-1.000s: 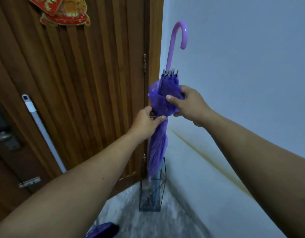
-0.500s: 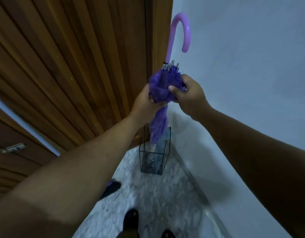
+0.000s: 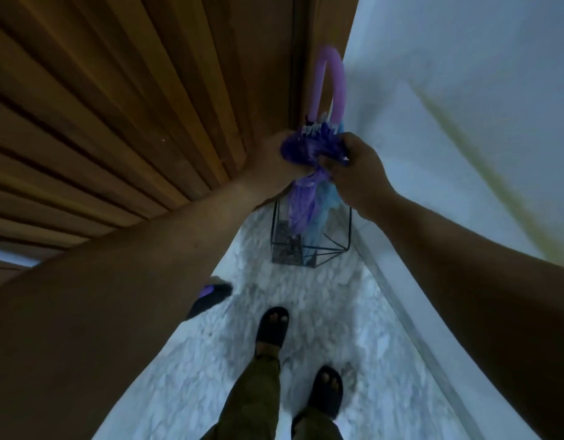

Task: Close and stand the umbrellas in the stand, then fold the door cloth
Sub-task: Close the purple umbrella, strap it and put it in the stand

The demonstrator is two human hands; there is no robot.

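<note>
Fingers (image 3: 347, 144) of right hand (image 3: 358, 176) curled over bunched dark-purple fabric canopy of closed purple umbrella (image 3: 309, 150), pinching folds near rib tips. Left hand (image 3: 268, 163) wrapped round same bundle from door side; its fingertips mostly hidden behind fabric, grip reads as closed on canopy. Both hands touching umbrella, close together, just below pink curved plastic crook handle (image 3: 333, 81), blurred by motion.

Lower canopy hanging down into black wire-frame umbrella stand (image 3: 309, 236) on pale speckled stone floor (image 3: 306, 296), in corner between ribbed brown wooden door (image 3: 131, 106) and pale blue-white wall (image 3: 464, 106). Tip hidden by folds; cannot tell if touching stand base. Pale blue fabric (image 3: 329, 201) beside purple inside stand, probably second umbrella, not certain.

Risks, judged:
- Loose canopy, no strap visibly fastened: could billow open on release.
- Light wire stand: sideways push or off-centre drop could tip it.
- Fabric folds could snag on wire rim or on ribs of neighbour.
- Crook handle close to door edge: could knock wood.
- Left forearm against door, little room to move.
- Dark object with purple patch (image 3: 210, 296) on floor near feet: trip hazard, identity unclear.

Counts: hands 2; purple umbrellas 1; possible blue umbrella 1; stands 1; crook handles 1; black sandals (image 3: 272, 325) 2; doors 1. Door cloth: none seen.
</note>
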